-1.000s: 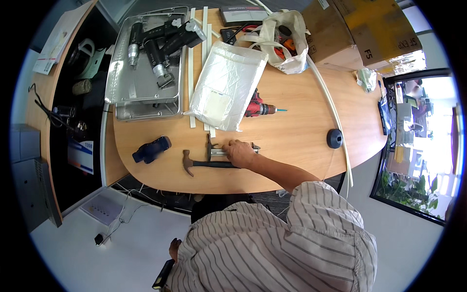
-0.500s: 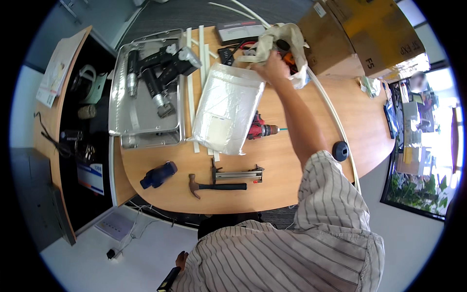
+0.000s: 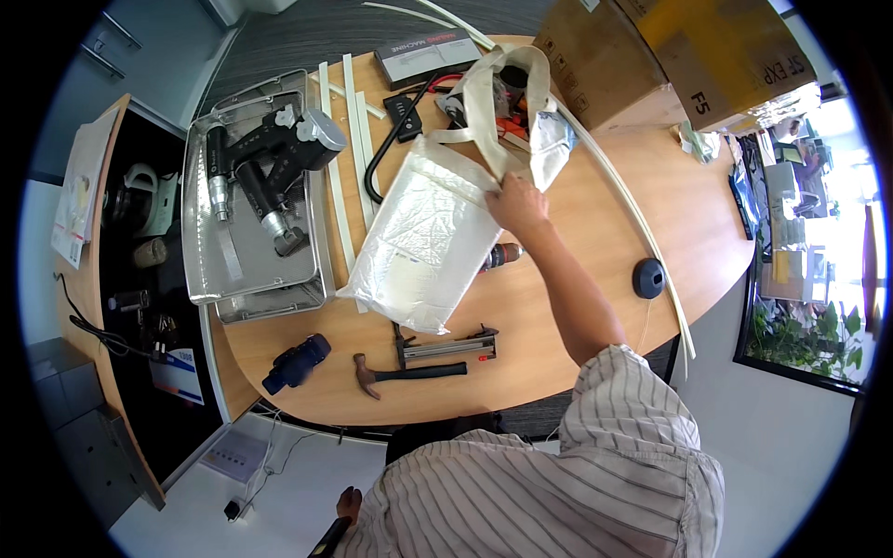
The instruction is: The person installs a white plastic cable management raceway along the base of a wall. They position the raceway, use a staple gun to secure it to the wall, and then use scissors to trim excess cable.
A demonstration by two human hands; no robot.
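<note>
Overhead view of a rounded wooden table (image 3: 577, 307), read from left to right. At the far left, off the table, a dark shelf unit (image 3: 130, 279) holds small items too dim to identify. On the table's left part lies an open metal case (image 3: 246, 279) containing black power tools (image 3: 265, 177); just right of it, pale narrow strips (image 3: 346, 167) run from near to far. Toward the near left edge lie a dark blue battery pack (image 3: 296, 362), a hammer (image 3: 405, 374) with a black handle, and, just beyond the hammer, a staple gun (image 3: 446, 346). At the centre, a large white plastic bag (image 3: 419, 242) lies flat, covering most of a drill (image 3: 502, 257), whose front end projects at the bag's right edge. Beyond the plastic bag, a cream cloth tote bag (image 3: 521, 112) stands open with tools inside. The right hand (image 3: 516, 205), reaching from the striped sleeve (image 3: 633, 409), rests at the tote's near strap, fingers curled closed on the fabric where the strap meets the white bag. The left hand (image 3: 349, 505) is low at the near edge, beside the body, grasping a dark object (image 3: 327, 539) that is too cut off to identify. Farther right lie a black round knob (image 3: 648, 277) and a long white strip (image 3: 642, 232); cardboard boxes (image 3: 651, 56) stand at the far right.
</note>
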